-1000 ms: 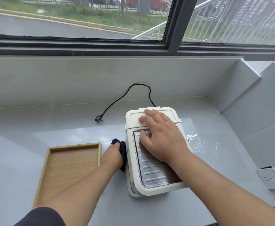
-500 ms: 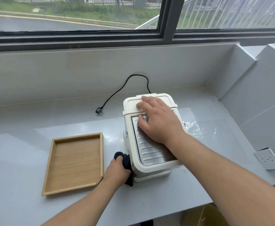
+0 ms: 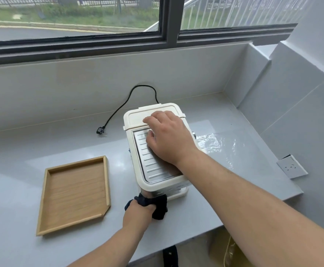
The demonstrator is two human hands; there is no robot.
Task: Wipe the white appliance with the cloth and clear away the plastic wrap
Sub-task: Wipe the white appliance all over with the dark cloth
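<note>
A white appliance (image 3: 138, 116) with a ribbed metal top plate stands in the middle of the grey counter. My right hand (image 3: 169, 137) lies flat on its top, fingers spread over the plate and the white lid. My left hand (image 3: 138, 212) grips a dark cloth (image 3: 160, 208) and presses it against the appliance's near front corner, low down. Crumpled clear plastic wrap (image 3: 219, 145) lies on the counter just right of the appliance, partly hidden by my right forearm.
A shallow wooden tray (image 3: 74, 195) sits left of the appliance. The black power cord (image 3: 122, 106) loops behind it, with its plug (image 3: 100, 131) lying loose. A white wall socket (image 3: 292, 166) is on the right wall. The counter's front edge (image 3: 176, 245) is close below my left hand.
My left hand has slid the cloth from the appliance's left side round to its near front corner. My right hand has stayed on top. The camera has drawn back a little.
</note>
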